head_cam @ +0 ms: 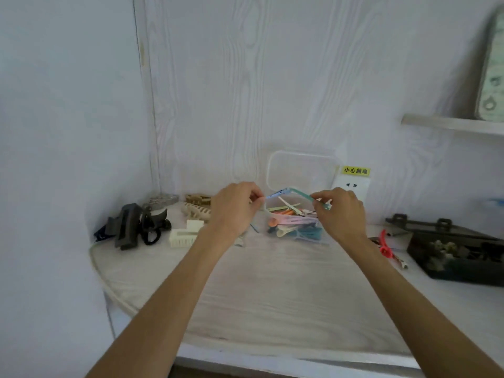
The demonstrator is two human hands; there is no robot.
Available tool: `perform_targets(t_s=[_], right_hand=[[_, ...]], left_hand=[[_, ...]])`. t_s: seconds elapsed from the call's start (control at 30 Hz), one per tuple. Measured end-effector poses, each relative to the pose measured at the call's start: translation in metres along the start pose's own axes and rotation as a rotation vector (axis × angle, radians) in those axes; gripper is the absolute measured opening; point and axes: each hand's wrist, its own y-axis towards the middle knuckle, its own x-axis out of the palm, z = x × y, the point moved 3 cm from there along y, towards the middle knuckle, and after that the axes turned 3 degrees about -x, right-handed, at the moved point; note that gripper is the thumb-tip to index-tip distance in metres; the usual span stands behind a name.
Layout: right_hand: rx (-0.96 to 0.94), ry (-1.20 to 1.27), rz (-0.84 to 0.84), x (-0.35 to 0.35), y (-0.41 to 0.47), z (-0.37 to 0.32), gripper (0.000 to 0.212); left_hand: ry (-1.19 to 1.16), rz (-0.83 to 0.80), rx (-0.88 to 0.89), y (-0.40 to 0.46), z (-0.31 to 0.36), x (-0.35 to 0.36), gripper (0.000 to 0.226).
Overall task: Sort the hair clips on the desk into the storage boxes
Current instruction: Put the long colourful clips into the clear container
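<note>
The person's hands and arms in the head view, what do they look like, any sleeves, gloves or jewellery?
Both forearms are bare all the way to the bottom edge of the picture, so no sleeve shows. The left hand and the right hand wear no gloves. No watch, bracelet or strap shows on either wrist. The fingers are too small and blurred to rule out a ring.

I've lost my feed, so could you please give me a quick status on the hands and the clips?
Left hand pinching blue clip; right hand pinching green clip. Both above clear box of pastel clips. Nothing in the way.
</note>
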Motion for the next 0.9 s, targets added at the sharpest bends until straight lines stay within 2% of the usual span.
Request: perform_targets(t_s=[0.1, 0.23, 0.33, 0.43, 0.5, 0.57, 0.63, 0.7, 0.77, 0.9], right_hand=[[0.019, -0.057, -0.122, 0.011, 0.003, 0.014, 0.027], [-0.083, 0.062, -0.007, 0.006, -0.003, -0.001, 0.03], [-0.197, 0.206, -0.016, 0.014, -0.011, -0.046, 0.025], [-0.208, 0.297, -0.089, 0.034, -0.015, -0.088, 0.024], [-0.204, 0.218, -0.226, 0.057, -0.015, -0.108, 0.027], [-0.175, 0.012, -0.399, 0.079, -0.015, -0.12, 0.025], [-0.16, -0.169, -0.521, 0.093, -0.021, -0.124, 0.029], [-0.233, -0.226, -0.608, 0.105, -0.027, -0.126, 0.036], [-0.26, -0.196, -0.667, 0.111, -0.029, -0.122, 0.04], [-0.33, -0.193, -0.631, 0.104, -0.03, -0.108, 0.027]], left_hand=[[0.012, -0.061, 0.036, 0.011, -0.003, 0.025, 0.03], [0.155, -0.199, -0.024, 0.001, -0.059, 0.018, 0.048], [0.174, -0.321, -0.075, -0.017, -0.104, 0.004, 0.043], [0.251, -0.282, -0.08, -0.027, -0.123, -0.008, 0.031], [0.337, -0.203, -0.093, -0.027, -0.13, -0.017, 0.028], [0.402, -0.133, -0.068, -0.025, -0.131, -0.022, 0.027], [0.443, -0.108, -0.048, -0.021, -0.127, -0.022, 0.027], [0.498, -0.114, -0.039, -0.016, -0.12, -0.018, 0.025], [0.547, -0.173, -0.019, -0.012, -0.112, -0.01, 0.03], [0.476, -0.28, -0.019, -0.013, -0.103, 0.009, 0.045]])
